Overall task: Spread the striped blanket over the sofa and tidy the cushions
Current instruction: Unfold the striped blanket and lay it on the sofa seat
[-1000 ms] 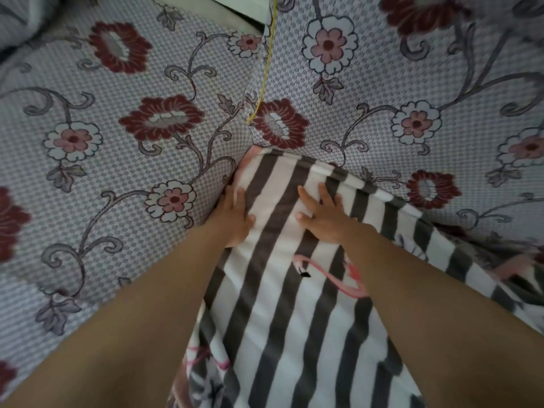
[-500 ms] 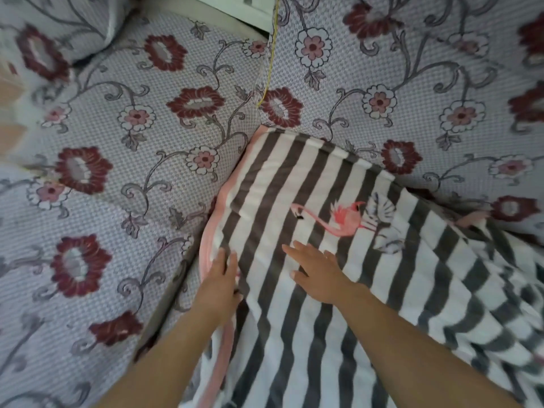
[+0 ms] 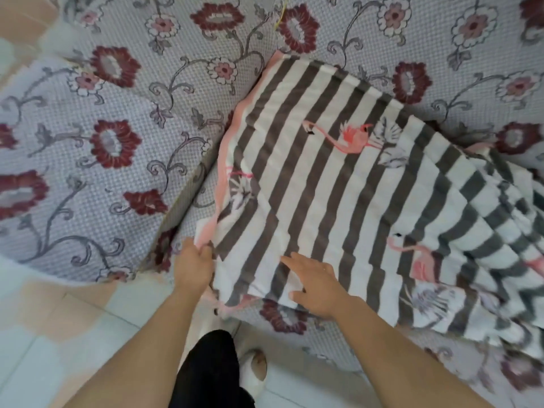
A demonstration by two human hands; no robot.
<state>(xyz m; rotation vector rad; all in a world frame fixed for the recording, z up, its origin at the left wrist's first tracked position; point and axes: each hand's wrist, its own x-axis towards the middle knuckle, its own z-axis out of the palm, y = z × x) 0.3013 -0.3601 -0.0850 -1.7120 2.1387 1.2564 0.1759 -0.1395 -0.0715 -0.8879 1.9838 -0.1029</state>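
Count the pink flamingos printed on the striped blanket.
2 clear: one flamingo near the blanket's far end, another flamingo to the right of the right hand. Pink traces at the left edge and right folds may hide more.

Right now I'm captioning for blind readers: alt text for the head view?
A left hand pinches the pink edge of a striped blanket on a floral sofa, while the right hand rests flat on it.

No readable text, labels, brands or numbers anywhere in view
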